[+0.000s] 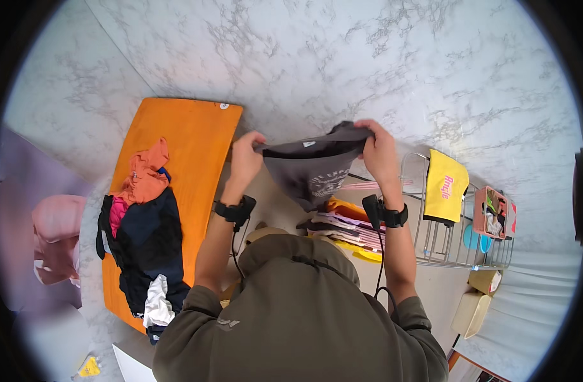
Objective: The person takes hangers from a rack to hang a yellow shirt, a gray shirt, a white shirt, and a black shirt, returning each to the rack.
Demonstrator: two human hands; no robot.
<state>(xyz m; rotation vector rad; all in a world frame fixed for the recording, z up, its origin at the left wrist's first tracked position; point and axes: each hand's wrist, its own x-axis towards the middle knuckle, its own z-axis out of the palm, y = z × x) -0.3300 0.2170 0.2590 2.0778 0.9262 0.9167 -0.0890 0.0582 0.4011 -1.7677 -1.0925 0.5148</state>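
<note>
A dark grey printed T-shirt (315, 167) hangs in the air in front of me, stretched between both hands. My left hand (247, 160) pinches one end of its upper edge, and my right hand (378, 150) grips the opposite end. Between them the garment gapes along that edge, where a small white label shows inside. Pale lettering runs across its front. Below and to the right, partly behind the shirt and my right forearm, several striped, yellow and orange garments (346, 229) hang in a row.
An orange wooden table (186, 126) on the left bears heaped clothes (150, 238). On the right stands a metal wire rack (422, 238) with a folded yellow garment (445, 186) and a pink basket (491, 212). A light blue bowl (473, 237) sits beneath. Marbled wall (291, 57) rises ahead.
</note>
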